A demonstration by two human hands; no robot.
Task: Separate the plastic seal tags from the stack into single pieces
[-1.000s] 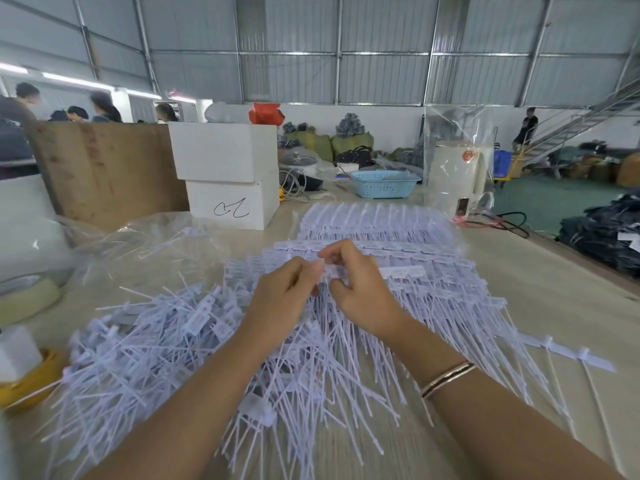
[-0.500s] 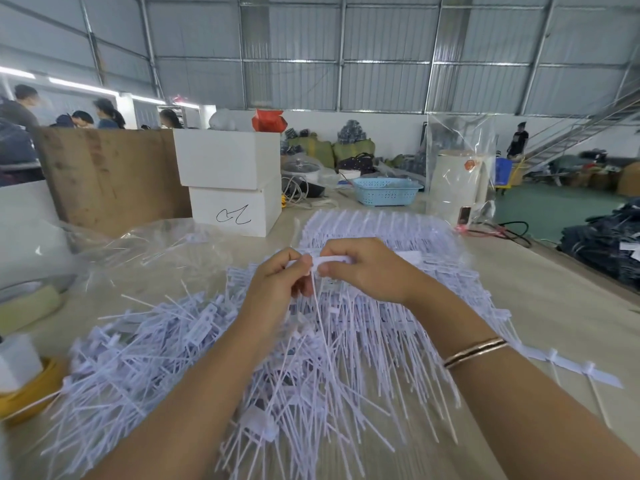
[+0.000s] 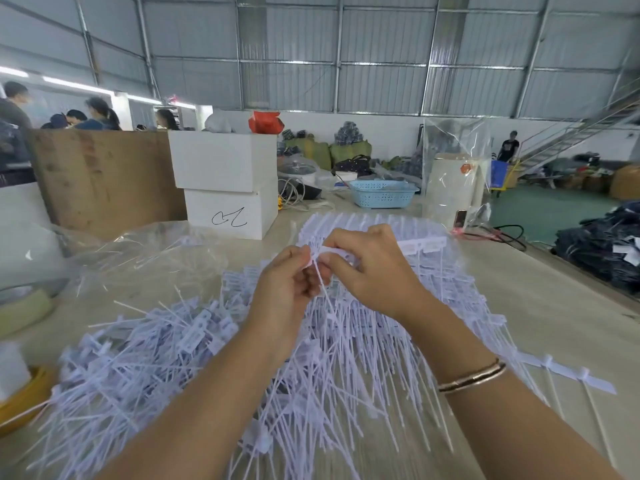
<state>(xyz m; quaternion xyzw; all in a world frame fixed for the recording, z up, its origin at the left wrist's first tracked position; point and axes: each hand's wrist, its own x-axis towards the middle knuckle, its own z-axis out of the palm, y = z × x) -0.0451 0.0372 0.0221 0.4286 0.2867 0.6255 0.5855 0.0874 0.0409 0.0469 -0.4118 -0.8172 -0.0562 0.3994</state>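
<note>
- Nearest me, two bare forearms reach out over the table [image 3: 540, 306]; a thin gold-toned bangle [image 3: 471, 376] sits on the right wrist.
- Under the arms lies a loose heap of single tags [image 3: 138, 368], white plastic seal tags with long thin tails, tangled and pointing every way on the left half of the tabletop.
- A short joined strip of tags [image 3: 568, 374] lies on the table to the right, apart from the heap.
- The left hand [image 3: 282, 289] is curled, thumb and fingers pinching the head of one tag whose tail hangs down between the two hands.
- The right hand [image 3: 370, 271] is curled too, pinching the row of joined tags [image 3: 424, 244] just beside the left hand's grip; the fingertips of both hands almost touch.
- That row is lifted above the stack of tags [image 3: 446, 289], which spreads in ordered layers beneath and beyond the hands.
- To the left, a crumpled clear plastic bag [image 3: 145, 251] lies on the table, with a yellow roll [image 3: 24, 400] at the near left edge.
- Further back stand two white boxes [image 3: 225, 185], one on the other, the lower with a black scrawl.
- Right of them sit a pale blue basket [image 3: 381, 192] and a tall clear bag [image 3: 453, 168].
- Far off, several people stand behind a brown board [image 3: 104, 178], under the grey metal wall.
</note>
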